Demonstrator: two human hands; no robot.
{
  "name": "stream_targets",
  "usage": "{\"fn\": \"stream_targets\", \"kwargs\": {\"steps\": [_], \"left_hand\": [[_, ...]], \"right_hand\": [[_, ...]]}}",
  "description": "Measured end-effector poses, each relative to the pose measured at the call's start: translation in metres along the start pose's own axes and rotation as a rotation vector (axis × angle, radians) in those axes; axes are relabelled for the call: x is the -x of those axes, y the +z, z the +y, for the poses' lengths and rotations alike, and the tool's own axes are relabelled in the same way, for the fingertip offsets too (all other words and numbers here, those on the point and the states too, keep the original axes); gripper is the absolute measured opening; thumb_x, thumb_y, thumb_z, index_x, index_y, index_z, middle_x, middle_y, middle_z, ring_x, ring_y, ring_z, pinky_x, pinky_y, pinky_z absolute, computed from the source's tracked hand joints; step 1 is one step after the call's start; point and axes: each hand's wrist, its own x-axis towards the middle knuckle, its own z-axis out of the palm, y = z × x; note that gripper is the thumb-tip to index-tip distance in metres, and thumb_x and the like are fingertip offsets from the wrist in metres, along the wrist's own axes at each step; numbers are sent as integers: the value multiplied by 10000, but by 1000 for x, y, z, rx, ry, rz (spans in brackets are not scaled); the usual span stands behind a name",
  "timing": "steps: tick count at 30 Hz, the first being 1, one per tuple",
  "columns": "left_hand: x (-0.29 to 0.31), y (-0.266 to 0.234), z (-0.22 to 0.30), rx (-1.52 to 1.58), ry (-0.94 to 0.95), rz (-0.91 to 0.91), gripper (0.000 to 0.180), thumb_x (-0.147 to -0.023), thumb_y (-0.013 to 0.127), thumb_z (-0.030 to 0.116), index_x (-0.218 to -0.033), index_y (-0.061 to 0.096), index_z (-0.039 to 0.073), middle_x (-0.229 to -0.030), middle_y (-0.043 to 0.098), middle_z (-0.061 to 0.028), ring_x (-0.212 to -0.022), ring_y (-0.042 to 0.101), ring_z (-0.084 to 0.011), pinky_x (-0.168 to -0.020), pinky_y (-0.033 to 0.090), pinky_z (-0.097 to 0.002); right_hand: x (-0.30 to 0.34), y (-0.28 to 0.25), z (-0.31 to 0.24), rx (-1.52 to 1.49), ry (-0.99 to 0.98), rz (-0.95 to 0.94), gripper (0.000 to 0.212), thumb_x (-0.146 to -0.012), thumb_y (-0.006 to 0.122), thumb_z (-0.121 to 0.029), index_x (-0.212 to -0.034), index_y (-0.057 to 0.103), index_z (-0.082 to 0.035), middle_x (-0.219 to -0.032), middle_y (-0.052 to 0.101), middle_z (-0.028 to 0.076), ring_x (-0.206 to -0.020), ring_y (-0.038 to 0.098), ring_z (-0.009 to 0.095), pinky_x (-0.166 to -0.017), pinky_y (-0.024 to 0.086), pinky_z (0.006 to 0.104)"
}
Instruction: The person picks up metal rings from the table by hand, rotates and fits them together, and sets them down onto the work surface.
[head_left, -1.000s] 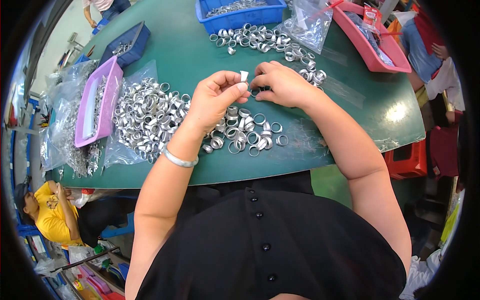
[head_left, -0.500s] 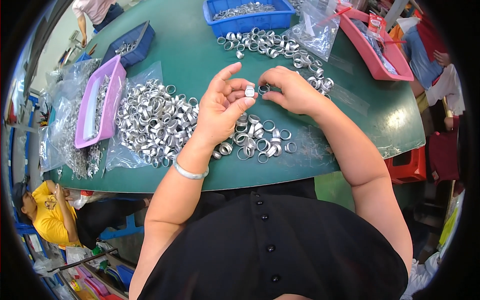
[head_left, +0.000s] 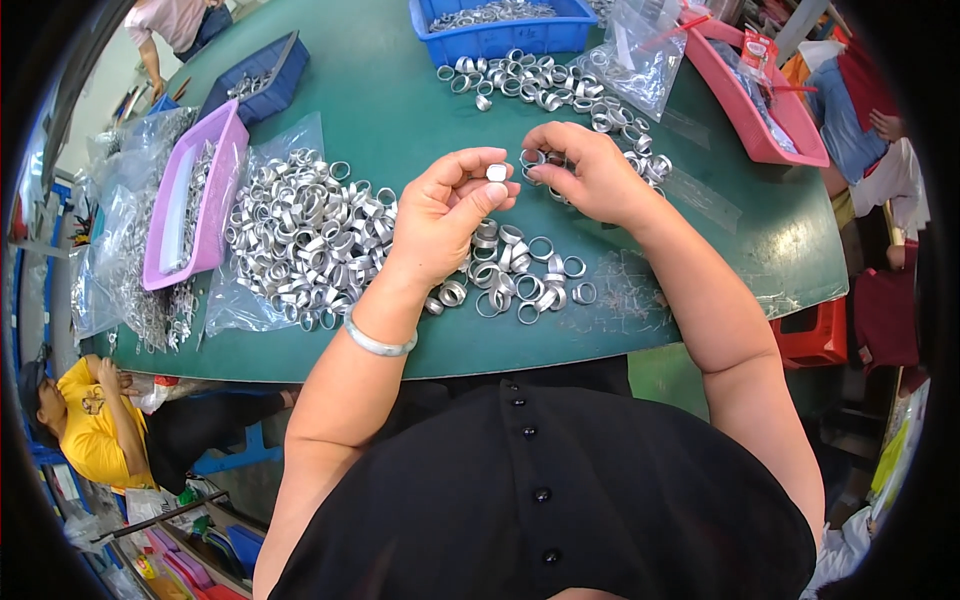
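My left hand (head_left: 438, 215) pinches a silver-coloured signet ring (head_left: 496, 173) between thumb and fingers, its pale, square flat face showing. Just to the right, the thumb and fingertips of my right hand (head_left: 598, 178) are closed on another metal ring (head_left: 533, 158), seen with its round opening. The two rings are a short gap apart above the green table. A large heap of similar rings (head_left: 305, 235) lies on a clear plastic bag left of my left hand. Between my forearms sits a smaller group of rings (head_left: 520, 270). My left hand partly hides that group's edge.
More rings (head_left: 535, 80) spread before a blue bin (head_left: 505, 40) at the far side of the green table (head_left: 400, 100). A purple tray (head_left: 222, 215) and a dark blue bin (head_left: 258, 85) stand left; a pink tray (head_left: 765, 125) stands far right. Other people are around the table.
My left fingers have curled in closer round the signet ring, and its flat face has turned. My right hand has shifted slightly up with its ring.
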Motion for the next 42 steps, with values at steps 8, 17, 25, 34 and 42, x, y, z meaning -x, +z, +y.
{"fn": "stream_targets", "kwargs": {"steps": [8, 17, 25, 34, 42], "left_hand": [[-1, -5, 9, 415, -218, -9, 260, -898, 448, 130, -1114, 460, -14, -1018, 572, -150, -923, 586, -224, -816, 489, -311], [-1, -14, 7, 711, -248, -98, 315, -919, 393, 168, -1157, 424, -35, -1074, 542, -184, -960, 571, -249, -853, 480, -334], [-2, -10, 9, 555, -289, -12, 276, -845, 453, 83, -1095, 457, -35, -1055, 534, -165, -935, 561, -221, -837, 467, -335], [0, 6, 6, 239, -353, 107, 152, -869, 507, 129, -975, 544, 26, -754, 544, -13, -596, 468, -68, -529, 372, -190], [1, 9, 8, 232, -360, 70, 181, -876, 500, 154, -971, 553, 9, -732, 537, -2, -597, 480, -60, -525, 379, -185]], "right_hand": [[1, -2, -4, 1, -14, 2, 222, -765, 582, -38, -981, 532, -20, -883, 573, 82, -793, 556, 157, -657, 445, 266], [2, 0, -9, -69, -71, 79, 222, -740, 607, -52, -953, 547, -37, -840, 592, 73, -750, 566, 200, -652, 453, 290], [3, 1, -14, -269, 24, 45, 267, -759, 594, -17, -1022, 554, -21, -905, 597, 52, -786, 551, 96, -654, 435, 234], [5, 6, -24, -316, 14, 8, 246, -736, 639, -35, -968, 560, -11, -780, 574, 4, -716, 531, 77, -638, 433, 216], [4, 11, -24, -224, -138, 94, 245, -686, 687, -50, -911, 596, -22, -723, 565, 31, -620, 521, 96, -551, 414, 217]]}}
